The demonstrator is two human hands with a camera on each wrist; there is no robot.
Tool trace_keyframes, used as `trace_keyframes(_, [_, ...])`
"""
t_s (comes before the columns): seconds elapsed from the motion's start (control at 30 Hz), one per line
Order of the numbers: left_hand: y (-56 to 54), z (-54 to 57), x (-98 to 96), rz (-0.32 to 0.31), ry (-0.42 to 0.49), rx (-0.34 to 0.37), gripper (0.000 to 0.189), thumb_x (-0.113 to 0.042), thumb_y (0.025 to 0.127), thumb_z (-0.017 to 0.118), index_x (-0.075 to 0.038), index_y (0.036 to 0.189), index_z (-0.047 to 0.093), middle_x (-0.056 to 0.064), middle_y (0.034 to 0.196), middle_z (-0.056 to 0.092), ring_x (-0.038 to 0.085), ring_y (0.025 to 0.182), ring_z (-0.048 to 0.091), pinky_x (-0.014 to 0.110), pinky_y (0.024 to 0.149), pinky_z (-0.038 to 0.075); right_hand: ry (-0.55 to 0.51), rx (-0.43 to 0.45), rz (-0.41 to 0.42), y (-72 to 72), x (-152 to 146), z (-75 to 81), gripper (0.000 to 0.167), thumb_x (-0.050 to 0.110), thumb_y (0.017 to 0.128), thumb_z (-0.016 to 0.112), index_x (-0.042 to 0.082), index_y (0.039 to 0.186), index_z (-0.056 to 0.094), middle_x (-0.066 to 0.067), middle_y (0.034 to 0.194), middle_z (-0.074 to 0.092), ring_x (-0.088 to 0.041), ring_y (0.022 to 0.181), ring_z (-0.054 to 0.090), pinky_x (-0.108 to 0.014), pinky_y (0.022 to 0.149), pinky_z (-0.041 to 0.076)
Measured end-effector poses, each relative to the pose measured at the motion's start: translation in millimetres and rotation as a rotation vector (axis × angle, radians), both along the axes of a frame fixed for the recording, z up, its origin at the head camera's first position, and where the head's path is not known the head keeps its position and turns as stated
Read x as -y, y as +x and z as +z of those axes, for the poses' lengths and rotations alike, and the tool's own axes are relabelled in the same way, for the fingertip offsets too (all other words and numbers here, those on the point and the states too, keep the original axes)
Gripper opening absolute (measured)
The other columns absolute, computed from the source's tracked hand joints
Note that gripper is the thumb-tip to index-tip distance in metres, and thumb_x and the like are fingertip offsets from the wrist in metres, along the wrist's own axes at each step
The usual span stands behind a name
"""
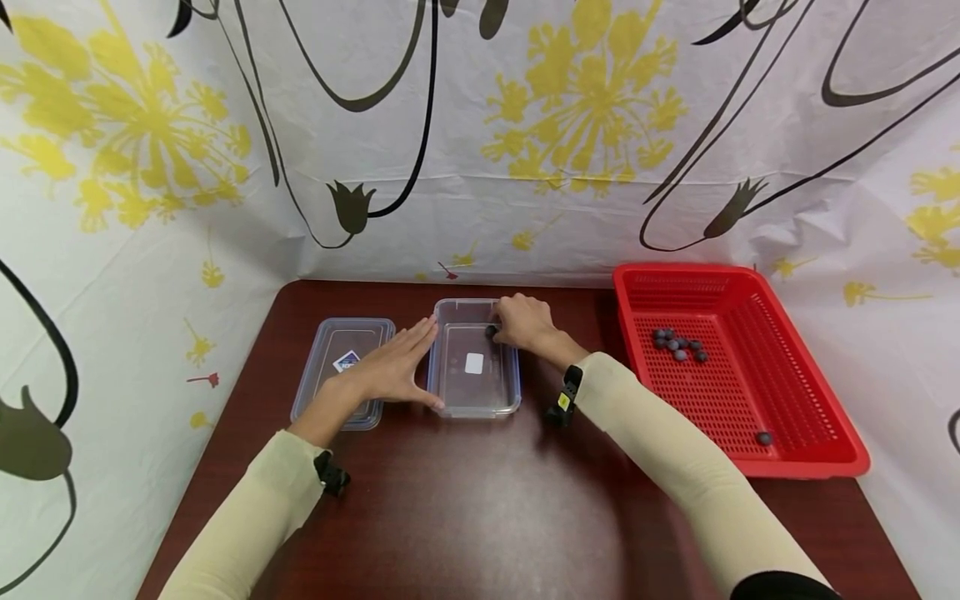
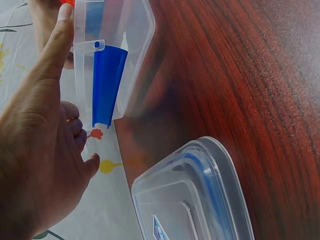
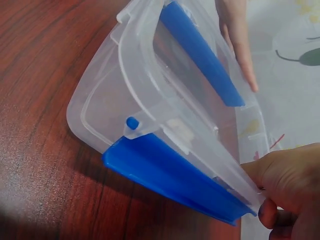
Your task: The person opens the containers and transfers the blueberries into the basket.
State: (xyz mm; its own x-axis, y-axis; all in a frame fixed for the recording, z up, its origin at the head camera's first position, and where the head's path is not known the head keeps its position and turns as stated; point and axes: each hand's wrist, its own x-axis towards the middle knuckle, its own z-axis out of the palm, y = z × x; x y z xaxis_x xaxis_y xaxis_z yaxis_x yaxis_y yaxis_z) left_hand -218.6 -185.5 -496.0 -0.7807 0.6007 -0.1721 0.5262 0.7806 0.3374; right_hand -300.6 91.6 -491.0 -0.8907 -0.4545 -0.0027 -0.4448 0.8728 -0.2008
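In the head view, a clear plastic container point(image 1: 474, 392) with blue side clips stands uncovered on the table, a white label on its bottom. My left hand point(image 1: 390, 367) spreads straight fingers and thumb along its left side. The right hand point(image 1: 523, 322) reaches over the far right rim with curled fingers, pinching a small dark round ball point(image 1: 491, 331) inside the container. In the right wrist view, that hand point(image 3: 290, 185) is at the rim beside a blue clip point(image 3: 175, 175); the ball is mostly hidden there. The left wrist view shows my left hand point(image 2: 45, 130) by the other clip point(image 2: 107, 85).
A clear lidded container point(image 1: 337, 342) with a blue-and-white sticker lies to the left on the brown table point(image 1: 480, 517). At the right stands a red perforated basket point(image 1: 750, 367) holding several small dark balls point(image 1: 679, 355) and a lone ball point(image 1: 763, 438) near its front.
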Motion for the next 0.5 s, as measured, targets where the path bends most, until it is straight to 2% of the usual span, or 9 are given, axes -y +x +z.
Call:
trace_keyframes(0.23, [0.0, 1.4, 0.6, -0.002, 0.005, -0.002, 0.140, -0.079, 0.077, 0.078, -0.002, 0.170, 0.007, 0.012, 0.179, -0.004, 0.030, 0.165, 0.001, 0.051, 0.132, 0.008, 0.036, -0.076, 0.036, 0.2, -1.4, 4.3, 0.019, 0.025, 0.083, 0.091, 0.016, 0.097, 0.081, 0.000, 0.081, 0.070, -0.024, 0.073, 0.067, -0.048, 0.059, 0.056])
trace_keyframes(0.5, [-0.4, -0.4, 0.5, 0.000, -0.006, -0.004, 0.139, -0.080, 0.077, 0.077, -0.003, 0.170, 0.007, 0.012, 0.179, -0.003, 0.029, 0.165, 0.001, 0.050, 0.132, 0.009, 0.073, -0.004, 0.022, -2.5, 2.6, -1.2, 0.014, 0.024, 0.086, 0.088, 0.015, 0.085, 0.078, -0.001, 0.075, 0.067, -0.023, 0.075, 0.069, -0.046, 0.058, 0.056])
